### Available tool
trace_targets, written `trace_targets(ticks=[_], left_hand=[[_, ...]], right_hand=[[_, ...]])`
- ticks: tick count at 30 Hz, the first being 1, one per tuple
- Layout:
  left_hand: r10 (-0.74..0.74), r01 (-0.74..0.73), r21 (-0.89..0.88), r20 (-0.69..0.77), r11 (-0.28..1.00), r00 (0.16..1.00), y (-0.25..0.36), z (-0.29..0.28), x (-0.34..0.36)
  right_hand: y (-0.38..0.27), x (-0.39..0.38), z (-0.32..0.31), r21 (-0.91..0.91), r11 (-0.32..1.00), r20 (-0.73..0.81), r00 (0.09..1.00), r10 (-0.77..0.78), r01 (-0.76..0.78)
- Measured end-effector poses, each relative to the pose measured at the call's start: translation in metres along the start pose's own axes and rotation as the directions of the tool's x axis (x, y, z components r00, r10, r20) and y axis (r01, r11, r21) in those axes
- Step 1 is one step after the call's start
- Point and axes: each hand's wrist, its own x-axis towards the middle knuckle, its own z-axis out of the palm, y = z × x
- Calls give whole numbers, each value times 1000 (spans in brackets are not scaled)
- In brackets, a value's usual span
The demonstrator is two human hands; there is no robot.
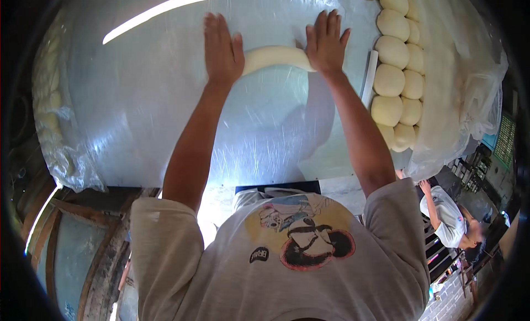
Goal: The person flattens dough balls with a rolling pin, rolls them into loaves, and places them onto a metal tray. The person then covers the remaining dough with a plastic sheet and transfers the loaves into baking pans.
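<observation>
A pale roll of dough point(279, 58) lies crosswise on the shiny metal tabletop point(149, 100). My left hand point(222, 53) presses flat over its left end, fingers stretched away from me. Over the right end rests my right hand point(327, 44), also flat, with the thumb and fingers somewhat spread. Only the middle of the roll shows between the two palms; its ends are hidden beneath them. Neither hand grips anything.
Several round dough balls point(390, 80) sit in rows at the right, partly under clear plastic sheeting point(455, 89). A pale flat strip point(369, 78) lies beside them. More plastic-covered dough point(52, 105) lines the left edge. A co-worker point(447, 215) is beyond the table at lower right.
</observation>
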Motion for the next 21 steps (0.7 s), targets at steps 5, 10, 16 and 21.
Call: trace_targets(ticks=[5, 10, 16, 21], left_hand=[[-41, 100, -158, 343, 982, 938, 74, -64, -179], [-522, 445, -687, 111, 574, 845, 89, -58, -248], [-665, 454, -746, 19, 488, 746, 64, -81, -281], [-775, 529, -741, 17, 414, 631, 63, -132, -325]], right_hand=[[-7, -181, -47, 287, 954, 298, 938, -174, 86], [-43, -217, -63, 785, 588, 259, 965, -27, -194], [-50, -224, -73, 537, 843, -17, 998, 60, -41], [-44, -226, -100, 551, 831, 27, 997, 78, -80]])
